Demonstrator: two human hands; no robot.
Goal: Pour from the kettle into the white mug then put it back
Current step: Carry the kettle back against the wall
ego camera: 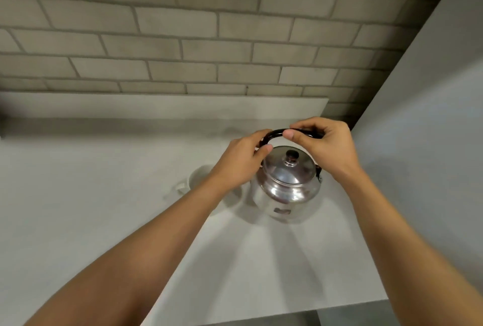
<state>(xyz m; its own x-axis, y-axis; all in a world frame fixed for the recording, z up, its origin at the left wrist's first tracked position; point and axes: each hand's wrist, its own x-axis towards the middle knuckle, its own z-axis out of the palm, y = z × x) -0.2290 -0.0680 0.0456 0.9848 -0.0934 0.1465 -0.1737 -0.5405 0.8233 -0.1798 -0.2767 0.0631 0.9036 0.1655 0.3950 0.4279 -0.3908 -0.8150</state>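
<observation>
A shiny steel kettle (286, 187) with a domed lid and a dark knob stands on the grey counter (78, 208), right of centre. Its black arched handle (277, 133) is upright over the lid. My left hand (241, 158) grips the handle's left end, and my right hand (322, 145) pinches its top and right part. A white mug (196, 179) stands just left of the kettle, its handle pointing left; my left forearm covers much of it. I cannot see the kettle's spout.
A grey brick wall (183, 38) runs behind the counter, with a low ledge (156, 106) along its foot. A plain grey panel (431, 129) rises close on the kettle's right. The counter's front edge (339, 304) shows at the lower right.
</observation>
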